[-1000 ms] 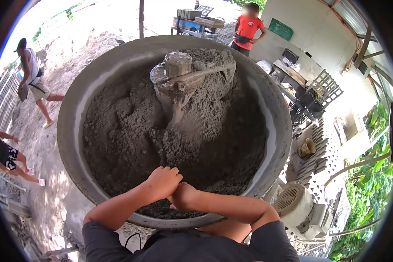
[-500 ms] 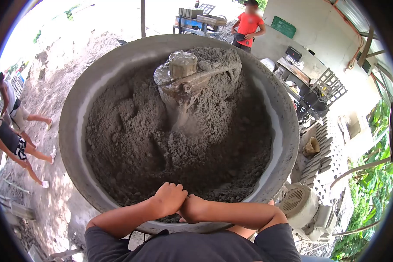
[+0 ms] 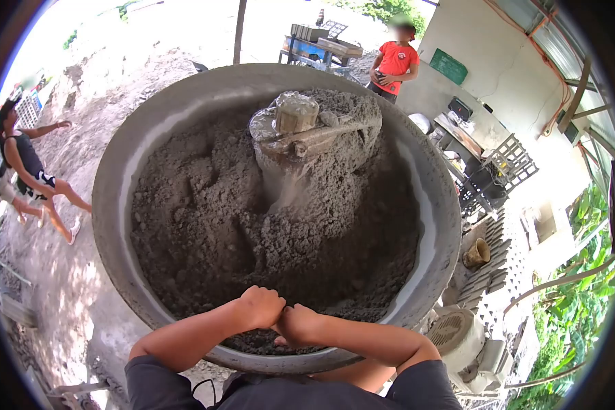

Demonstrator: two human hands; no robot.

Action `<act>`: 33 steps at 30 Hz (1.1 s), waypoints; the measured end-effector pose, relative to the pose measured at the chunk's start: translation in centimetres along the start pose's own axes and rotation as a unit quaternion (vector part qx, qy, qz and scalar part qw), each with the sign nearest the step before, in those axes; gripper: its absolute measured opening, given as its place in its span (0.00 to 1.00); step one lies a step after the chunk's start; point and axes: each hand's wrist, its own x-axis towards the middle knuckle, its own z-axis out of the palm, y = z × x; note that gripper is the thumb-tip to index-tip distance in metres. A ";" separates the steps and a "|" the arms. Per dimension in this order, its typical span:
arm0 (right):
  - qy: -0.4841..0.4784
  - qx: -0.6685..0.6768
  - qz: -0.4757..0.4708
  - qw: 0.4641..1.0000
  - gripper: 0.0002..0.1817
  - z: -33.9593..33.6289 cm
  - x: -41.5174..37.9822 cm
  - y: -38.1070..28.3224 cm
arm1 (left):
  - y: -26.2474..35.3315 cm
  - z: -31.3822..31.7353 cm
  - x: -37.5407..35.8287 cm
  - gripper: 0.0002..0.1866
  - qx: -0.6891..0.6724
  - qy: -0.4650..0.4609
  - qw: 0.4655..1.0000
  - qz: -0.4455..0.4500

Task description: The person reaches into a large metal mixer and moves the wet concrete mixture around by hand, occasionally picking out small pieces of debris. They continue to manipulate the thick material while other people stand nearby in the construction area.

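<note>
Gray mix [image 3: 205,205] lies loose in the wide round pan [image 3: 253,77], and over its near edge the left hand [image 3: 262,307] and right hand [image 3: 299,324] are curled closed, touching each other; I can't tell whether either grips anything. Beyond them, mix cakes the central hub [image 3: 296,113], a vented motor [image 3: 456,330] sits outside the rim at right, and a person in red [image 3: 397,62] stands past the far side.

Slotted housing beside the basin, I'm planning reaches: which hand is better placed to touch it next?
Right, likely: the slotted housing sits beside the right elbow, while the left hand would cross the right arm.
</note>
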 end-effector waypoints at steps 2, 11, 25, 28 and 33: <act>-0.003 0.009 -0.009 1.000 0.22 0.3 0.1 0.3 | -0.1 -0.1 0.3 0.14 -0.012 -0.023 1.000 0.001; -0.045 0.030 -0.006 0.999 0.20 0.3 0.3 0.3 | 0.2 -0.5 0.4 0.14 -0.016 -0.083 0.996 0.003; -0.021 -0.009 0.015 1.000 0.21 -0.7 -0.5 -0.1 | 0.3 -0.7 0.2 0.15 -0.016 -0.052 0.999 0.002; -0.038 -0.005 0.014 0.999 0.20 -0.2 -0.1 0.2 | 0.7 -0.7 0.5 0.14 -0.023 -0.070 0.997 -0.028; -0.018 0.018 0.009 1.000 0.20 0.3 0.4 0.4 | 0.3 -0.2 0.6 0.14 -0.021 -0.087 0.996 -0.005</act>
